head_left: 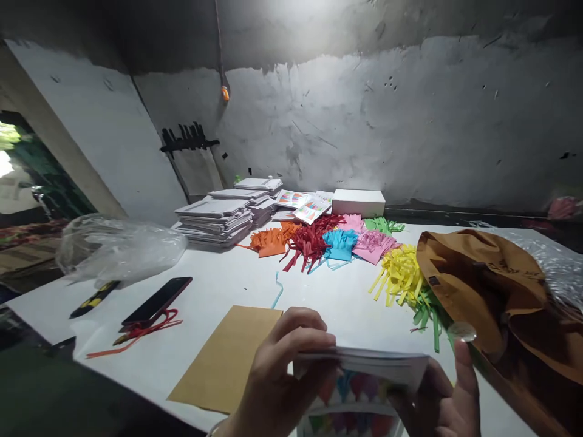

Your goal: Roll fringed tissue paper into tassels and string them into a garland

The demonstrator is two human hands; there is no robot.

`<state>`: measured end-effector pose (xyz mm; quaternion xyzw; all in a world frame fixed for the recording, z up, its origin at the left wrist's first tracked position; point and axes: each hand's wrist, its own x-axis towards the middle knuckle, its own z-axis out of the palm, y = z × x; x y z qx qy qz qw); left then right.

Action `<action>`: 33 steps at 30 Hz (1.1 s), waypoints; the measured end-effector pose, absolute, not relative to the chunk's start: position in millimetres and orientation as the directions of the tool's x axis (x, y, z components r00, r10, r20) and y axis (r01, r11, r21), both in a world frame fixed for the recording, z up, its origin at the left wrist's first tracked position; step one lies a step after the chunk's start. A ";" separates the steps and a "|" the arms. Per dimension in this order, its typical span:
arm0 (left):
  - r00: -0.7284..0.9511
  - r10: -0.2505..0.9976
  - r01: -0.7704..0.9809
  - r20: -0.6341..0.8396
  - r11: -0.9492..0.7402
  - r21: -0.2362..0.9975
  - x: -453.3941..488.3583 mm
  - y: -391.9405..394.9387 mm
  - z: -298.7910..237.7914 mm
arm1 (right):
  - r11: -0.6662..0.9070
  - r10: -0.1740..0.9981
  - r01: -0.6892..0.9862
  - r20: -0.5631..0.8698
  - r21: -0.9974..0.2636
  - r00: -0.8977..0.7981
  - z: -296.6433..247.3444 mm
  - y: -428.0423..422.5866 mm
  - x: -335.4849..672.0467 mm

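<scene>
Closest, at six o'clock, left hand (277, 373) and right hand (444, 403) pinch a thin stack of white printed cards (373, 362) above the white tabletop (218, 282), fingers closed on its edges, best kept level; a tan paper sheet (228, 358) lies at seven, a crumpled brown paper bag (478, 285) crowds three.

The card pack (378, 364) sits right of the envelope (223, 358), phone (157, 300) farther left, paper strips (337, 243) behind.

Both hands, left (282, 370) and right (444, 400), grip a card stack (364, 362) above the white table (218, 285).
</scene>
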<state>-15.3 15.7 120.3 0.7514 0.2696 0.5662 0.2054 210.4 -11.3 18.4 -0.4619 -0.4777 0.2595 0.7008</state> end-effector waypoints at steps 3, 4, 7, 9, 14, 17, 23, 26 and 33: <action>0.202 0.653 0.174 0.730 -0.758 0.629 -23.7 19.0 118.7 | 0.507 0.794 0.118 0.516 -0.854 0.322 32.3 -5.9 222.4; 0.200 0.655 0.166 0.729 -0.756 0.633 -25.1 18.2 117.8 | 0.549 0.777 0.151 0.568 -0.822 0.271 40.2 -4.8 225.7; 0.223 0.648 0.149 0.729 -0.761 0.631 -25.4 12.2 118.5 | 0.696 0.674 0.229 0.729 -0.680 0.119 69.4 -4.0 222.0; 0.233 0.642 0.141 0.730 -0.765 0.628 -23.6 8.2 121.6 | 0.767 0.601 0.233 0.796 -0.598 0.063 87.6 -3.9 210.6; 0.229 0.633 0.181 0.739 -0.774 0.607 -17.8 5.7 125.8 | 0.806 0.549 0.262 0.836 -0.531 0.006 108.2 -3.6 199.3; 0.226 0.639 0.161 0.735 -0.769 0.619 -14.8 6.6 125.1 | 0.742 0.576 0.385 0.816 -0.548 0.051 114.8 -8.2 213.7; 0.241 0.626 0.136 0.742 -0.778 0.613 -12.0 8.0 125.7 | 0.827 0.541 0.343 0.795 -0.445 -0.275 157.6 -17.5 228.7; 0.248 0.624 0.151 0.741 -0.780 0.607 -12.9 8.2 124.0 | 0.832 0.550 0.351 0.722 -0.429 -0.420 171.9 -15.4 223.0; 0.259 0.622 0.172 0.739 -0.783 0.598 -15.4 7.5 120.8 | 0.846 0.505 0.453 0.692 -0.279 -0.516 171.7 -4.5 207.5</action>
